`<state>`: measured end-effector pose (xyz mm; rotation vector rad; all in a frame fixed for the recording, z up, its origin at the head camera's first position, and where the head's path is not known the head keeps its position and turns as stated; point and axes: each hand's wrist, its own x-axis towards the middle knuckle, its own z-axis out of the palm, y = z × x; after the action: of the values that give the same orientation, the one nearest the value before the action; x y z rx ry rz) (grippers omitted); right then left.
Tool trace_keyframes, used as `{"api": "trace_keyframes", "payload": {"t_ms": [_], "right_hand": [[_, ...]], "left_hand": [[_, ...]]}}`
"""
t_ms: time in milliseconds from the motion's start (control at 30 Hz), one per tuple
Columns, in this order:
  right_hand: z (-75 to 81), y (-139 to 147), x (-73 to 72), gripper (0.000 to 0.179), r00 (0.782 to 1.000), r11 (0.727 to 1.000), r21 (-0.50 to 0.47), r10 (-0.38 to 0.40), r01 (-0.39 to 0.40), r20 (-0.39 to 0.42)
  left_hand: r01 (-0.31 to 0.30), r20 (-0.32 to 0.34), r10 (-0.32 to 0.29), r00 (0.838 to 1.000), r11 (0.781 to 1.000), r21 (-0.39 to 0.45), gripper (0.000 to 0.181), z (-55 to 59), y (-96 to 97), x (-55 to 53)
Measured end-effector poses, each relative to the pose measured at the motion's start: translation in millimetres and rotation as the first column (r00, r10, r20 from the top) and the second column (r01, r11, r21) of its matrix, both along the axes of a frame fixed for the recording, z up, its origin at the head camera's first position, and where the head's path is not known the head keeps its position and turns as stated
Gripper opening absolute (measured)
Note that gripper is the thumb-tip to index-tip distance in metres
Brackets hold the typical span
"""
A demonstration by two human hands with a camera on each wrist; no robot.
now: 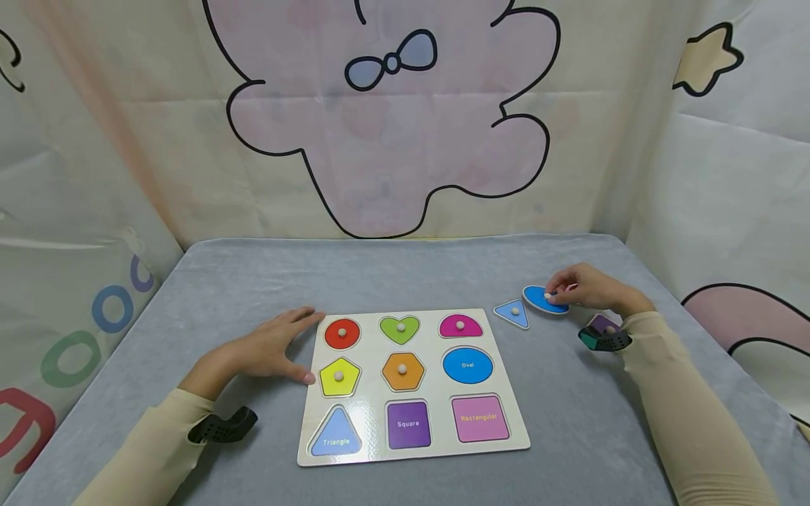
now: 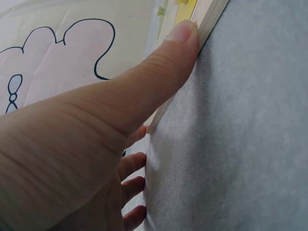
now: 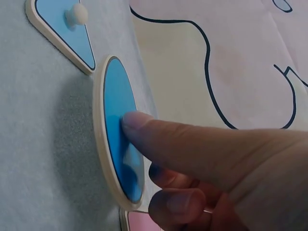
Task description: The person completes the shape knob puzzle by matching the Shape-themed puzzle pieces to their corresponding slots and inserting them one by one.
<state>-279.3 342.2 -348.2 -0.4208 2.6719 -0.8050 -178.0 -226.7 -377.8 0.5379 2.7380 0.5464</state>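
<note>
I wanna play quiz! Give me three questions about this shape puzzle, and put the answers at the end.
1. Fill in: the right hand holds the blue ____.
2. True or false: the left hand holds a piece.
3. How many empty slots does the board have? A) three B) four C) five

Key:
1. oval
2. False; it touches the board's edge.
3. B
</note>
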Motion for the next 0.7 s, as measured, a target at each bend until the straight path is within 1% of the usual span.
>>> {"api": "trace_keyframes", "payload": {"t_ms": [400,700], "right_hand": [[1.9,-14.3,2.4,0.021,1.0,1.0,-0.003,0.027,-0.027,-0.011],[1.6,-26.0,2.5,0.018,0.998,0.998,-0.022,0.065,-0.066,-0.013]], "left_hand": [[0.002,0.002,-0.002,1.0,1.0,0.001,0.111,1.2,0.3,2.0],[0.007,-0.008,-0.007,1.0,1.0,0.009,0.111,-0.1,0.0,-0.3]]}}
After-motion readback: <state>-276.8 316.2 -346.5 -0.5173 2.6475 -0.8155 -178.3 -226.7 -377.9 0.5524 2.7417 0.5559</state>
